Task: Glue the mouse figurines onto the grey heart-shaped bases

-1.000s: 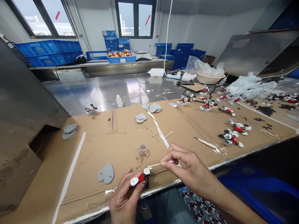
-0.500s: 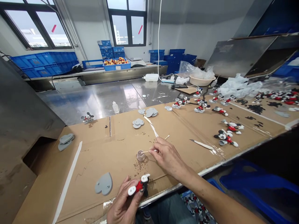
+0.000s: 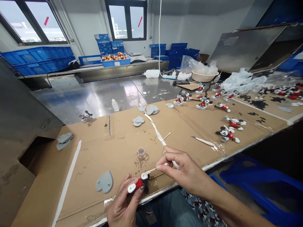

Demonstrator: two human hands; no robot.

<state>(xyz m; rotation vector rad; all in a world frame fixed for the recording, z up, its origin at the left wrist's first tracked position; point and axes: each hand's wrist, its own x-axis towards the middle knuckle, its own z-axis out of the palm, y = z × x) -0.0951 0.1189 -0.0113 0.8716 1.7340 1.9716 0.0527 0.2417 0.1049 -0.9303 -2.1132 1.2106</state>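
My left hand (image 3: pixel 124 206) is closed round a small red, white and black mouse figure (image 3: pixel 138 183), held over the near edge of the cardboard-covered table (image 3: pixel 99 151). My right hand (image 3: pixel 182 171) pinches a thin wooden stick (image 3: pixel 151 170) whose tip touches the figure's white foot. A small clear jar (image 3: pixel 141 153) stands on the cardboard just beyond the stick. A grey heart-shaped base (image 3: pixel 104 182) lies to the left of my left hand.
Finished mouse figures (image 3: pixel 227 134) lie to the right, with more grey bases (image 3: pixel 138 120) farther back and at left (image 3: pixel 63 140). A white-handled blade (image 3: pixel 203 141) and a second stick (image 3: pixel 166 136) lie on the cardboard. A small bottle (image 3: pixel 115 105) stands on the steel table behind.
My right hand moved the stick out to the small jar, then brought it back to the figure's white foot. My left hand kept hold of the figure.
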